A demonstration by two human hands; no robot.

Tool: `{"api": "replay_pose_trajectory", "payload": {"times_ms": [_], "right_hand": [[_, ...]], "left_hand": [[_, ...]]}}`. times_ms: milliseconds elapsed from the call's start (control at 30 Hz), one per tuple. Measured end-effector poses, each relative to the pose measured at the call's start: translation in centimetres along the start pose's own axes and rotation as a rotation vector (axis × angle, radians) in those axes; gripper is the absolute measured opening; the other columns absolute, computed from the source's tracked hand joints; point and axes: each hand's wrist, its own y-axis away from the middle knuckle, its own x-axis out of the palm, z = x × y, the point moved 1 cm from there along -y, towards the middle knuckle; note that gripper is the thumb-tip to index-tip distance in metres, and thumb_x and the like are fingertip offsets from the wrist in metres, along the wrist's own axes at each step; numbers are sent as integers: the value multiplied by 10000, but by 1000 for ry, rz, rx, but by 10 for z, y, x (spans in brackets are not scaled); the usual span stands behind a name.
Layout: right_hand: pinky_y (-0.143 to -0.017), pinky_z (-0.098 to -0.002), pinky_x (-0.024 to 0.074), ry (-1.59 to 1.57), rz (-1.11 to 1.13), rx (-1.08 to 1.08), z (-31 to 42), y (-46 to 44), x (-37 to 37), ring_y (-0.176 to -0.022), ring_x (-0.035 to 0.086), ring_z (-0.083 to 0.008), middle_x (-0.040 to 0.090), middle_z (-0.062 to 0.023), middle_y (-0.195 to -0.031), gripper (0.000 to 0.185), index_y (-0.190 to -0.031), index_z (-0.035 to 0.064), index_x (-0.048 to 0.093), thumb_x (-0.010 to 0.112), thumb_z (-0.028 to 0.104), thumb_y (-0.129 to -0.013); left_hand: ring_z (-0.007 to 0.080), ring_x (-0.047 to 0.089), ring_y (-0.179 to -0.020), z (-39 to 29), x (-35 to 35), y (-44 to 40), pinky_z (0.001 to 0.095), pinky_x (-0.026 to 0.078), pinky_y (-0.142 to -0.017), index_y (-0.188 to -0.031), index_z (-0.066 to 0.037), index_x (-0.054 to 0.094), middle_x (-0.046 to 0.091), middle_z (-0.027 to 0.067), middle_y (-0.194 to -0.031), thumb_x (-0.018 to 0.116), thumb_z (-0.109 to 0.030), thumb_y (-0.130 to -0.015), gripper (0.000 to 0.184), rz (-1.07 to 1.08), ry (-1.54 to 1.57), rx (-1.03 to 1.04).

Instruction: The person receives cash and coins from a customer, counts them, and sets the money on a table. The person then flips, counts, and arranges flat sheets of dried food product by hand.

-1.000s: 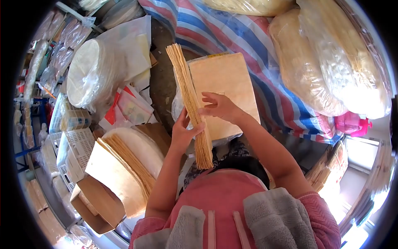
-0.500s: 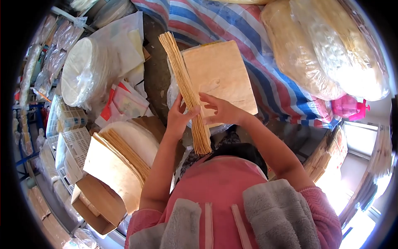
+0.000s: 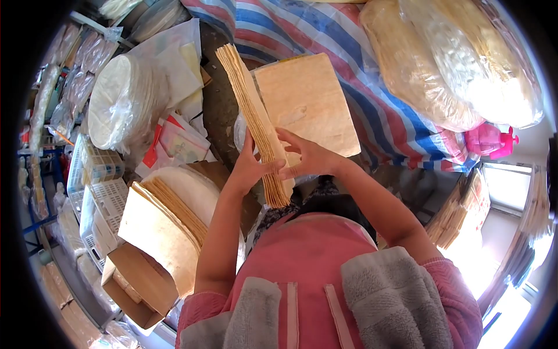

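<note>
A thick bundle of tan sheets (image 3: 254,110) stands on edge and slants from upper left to lower right. My left hand (image 3: 249,167) grips it from the left, thumb across its edges. On the other side my right hand (image 3: 309,156) has its fingers and thumb against the bundle, partly spread, the fingertips at its right face. Right of the bundle lies a flat stack of square tan sheets (image 3: 308,99), with clear plastic at its lower left.
At the left are another stack of tan sheets (image 3: 160,224), an open cardboard box (image 3: 142,285), white plastic baskets (image 3: 104,215) and bagged round white sheets (image 3: 125,102). Striped cloth (image 3: 372,110), large plastic bags (image 3: 424,70) and a pink bottle (image 3: 491,141) are at the right.
The bundle has shifted left and toward the body, with both hands around it. My right hand has come closer against its side. The whole view has also shifted slightly.
</note>
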Motion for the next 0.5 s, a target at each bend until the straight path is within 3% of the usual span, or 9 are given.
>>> {"api": "replay_pose_trajectory", "payload": {"times_ms": [167, 267, 367, 500], "right_hand": [[-1017, -375, 325, 9, 5, -32, -4, 4, 7, -1267, 332, -342, 224, -146, -1450, 1158, -1425, 48, 101, 814, 384, -577], [-1014, -365, 331, -54, 19, -21, 4, 8, 5, -1266, 343, -315, 208, -155, -1454, 1100, -1427, 60, 115, 789, 331, -601], [-1040, -372, 307, -56, 23, -146, -14, 1, 4, -1296, 307, -302, 193, -153, -1456, 1043, -1431, 87, 108, 759, 214, -626], [-1007, -368, 360, 130, -80, -15, 0, 8, 15, -1231, 405, -296, 311, -172, -1397, 945, -1424, 74, 133, 683, 116, -656]], "left_hand": [[201, 414, -1187, -4, -1, 3, 353, 361, -989, -1422, -101, 142, 369, 68, -1317, 796, -183, -633, 1028, 48, 60, -24], [195, 422, -1177, -6, 0, 4, 346, 379, -972, -1424, -103, 138, 371, 66, -1315, 789, -179, -644, 1019, 44, 69, -35], [196, 436, -1162, -6, 0, 3, 337, 396, -952, -1427, -105, 133, 369, 63, -1315, 780, -175, -660, 1006, 54, 83, -23], [214, 459, -1142, -8, 5, 4, 333, 413, -931, -1430, -113, 120, 381, 69, -1310, 770, -167, -681, 993, 59, 127, -61]]}}
